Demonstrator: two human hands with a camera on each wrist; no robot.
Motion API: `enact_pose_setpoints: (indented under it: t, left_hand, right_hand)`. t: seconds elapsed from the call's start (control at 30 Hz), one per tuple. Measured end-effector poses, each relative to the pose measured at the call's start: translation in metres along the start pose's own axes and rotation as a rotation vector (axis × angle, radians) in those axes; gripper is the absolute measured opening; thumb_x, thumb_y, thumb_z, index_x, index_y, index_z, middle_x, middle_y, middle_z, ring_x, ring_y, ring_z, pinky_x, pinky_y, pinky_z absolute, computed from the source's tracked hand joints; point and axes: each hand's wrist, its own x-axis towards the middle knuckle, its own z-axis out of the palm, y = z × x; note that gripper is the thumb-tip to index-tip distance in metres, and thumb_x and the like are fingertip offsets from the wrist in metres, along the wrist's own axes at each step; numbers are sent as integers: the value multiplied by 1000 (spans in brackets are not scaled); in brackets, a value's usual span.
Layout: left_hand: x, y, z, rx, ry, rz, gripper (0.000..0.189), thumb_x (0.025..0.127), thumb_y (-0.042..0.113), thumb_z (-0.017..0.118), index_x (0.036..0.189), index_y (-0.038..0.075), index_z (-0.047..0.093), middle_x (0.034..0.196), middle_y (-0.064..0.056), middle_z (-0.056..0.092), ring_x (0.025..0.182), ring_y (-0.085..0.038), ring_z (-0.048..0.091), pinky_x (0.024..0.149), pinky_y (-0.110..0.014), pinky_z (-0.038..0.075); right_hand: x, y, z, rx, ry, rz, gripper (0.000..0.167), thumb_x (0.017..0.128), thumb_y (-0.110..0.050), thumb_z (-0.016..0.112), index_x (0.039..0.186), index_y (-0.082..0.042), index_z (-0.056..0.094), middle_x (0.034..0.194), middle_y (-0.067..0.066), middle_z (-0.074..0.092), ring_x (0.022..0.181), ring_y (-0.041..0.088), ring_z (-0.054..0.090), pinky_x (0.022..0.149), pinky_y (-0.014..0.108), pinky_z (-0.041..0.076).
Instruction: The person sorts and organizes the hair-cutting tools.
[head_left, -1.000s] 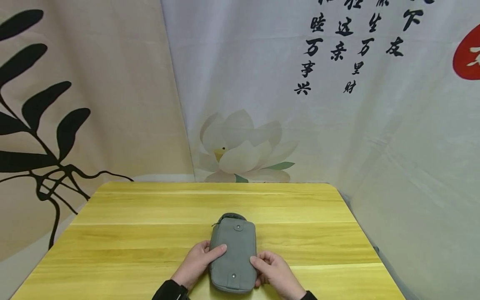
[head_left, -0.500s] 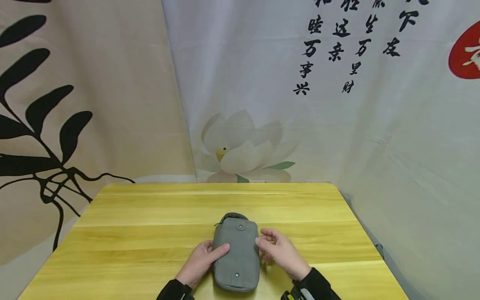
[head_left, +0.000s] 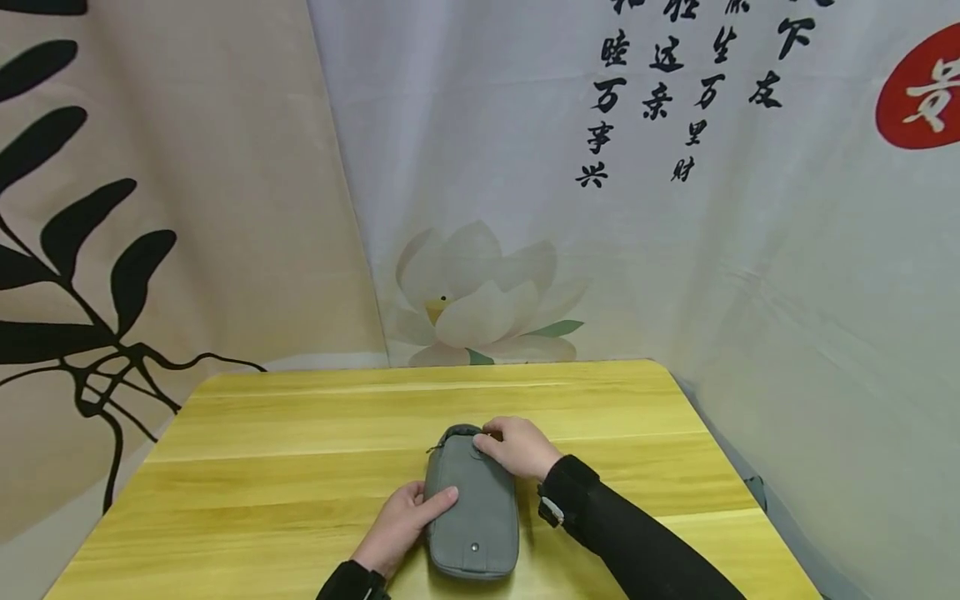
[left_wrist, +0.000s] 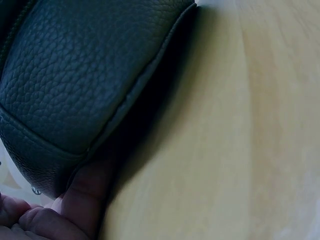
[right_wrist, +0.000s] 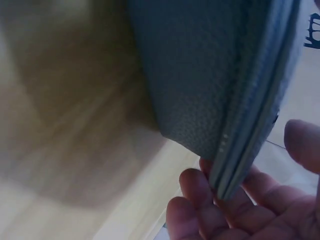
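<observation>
A grey leather pouch stands slightly tilted on the table, its front facing up with a metal snap near the bottom. A dark loop handle and a small zip pull show at its top left. My left hand grips the pouch's left side, thumb over the front and fingers underneath. At the upper right corner, my right hand holds the top edge, thumb on the front and covering the upper snap. In the right wrist view, its fingers curl around the corner beside the zipped seam.
The yellow wooden table extends around the pouch. Behind it hangs a cloth backdrop printed with a lotus, dark leaves and black characters. A black sleeve with a wrist device covers the right forearm.
My right hand has moved up from the pouch's lower right side to its top right corner, covering the upper snap. The left hand keeps its grip. The head view has shifted slightly.
</observation>
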Motion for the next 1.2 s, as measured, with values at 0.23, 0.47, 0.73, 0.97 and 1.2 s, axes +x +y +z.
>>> enact_pose_setpoints:
  t: [0.23,0.47,0.73,0.97,1.2]
  left_hand:
    - [1,2,2,15,5,-3,84,101,53,72,145,-13,45,124,-12,77,115,-18,73,101,-37,61]
    - [1,3,2,7,4,-7,85,101,52,72,147,-13,43,128,-13,75,117,-18,72,103,-39,61]
    - [1,3,1,9,-11,-29,83,101,53,71,146,-12,43,127,-10,75,116,-15,71,101,-34,60]
    - [2,3,1,0,-36,-29,81,102,50,71,146,-11,42,129,-10,75,116,-14,71,100,-33,61]
    - [-1,4,2,-12,-56,-4,77,104,45,70,147,-12,43,129,-10,76,113,-10,72,95,-28,61]
  right_hand:
    - [25,-13,2,-86,-68,-8,43,110,-37,61,136,-5,71,129,14,75,115,29,72,97,45,61]
    - [42,-36,8,-188,-125,-94,40,110,-35,62,135,-7,73,129,11,77,116,24,73,99,40,61]
    - [50,-51,21,-317,-168,-194,22,106,-37,69,107,-20,83,95,-8,77,77,5,61,70,20,52]
    - [47,-60,20,-392,-212,-244,18,103,-35,73,102,-21,84,92,-10,77,74,2,61,69,17,51]
    - [42,-76,21,-549,-222,-305,16,99,-35,78,90,-22,81,79,-13,72,66,1,55,60,15,45]
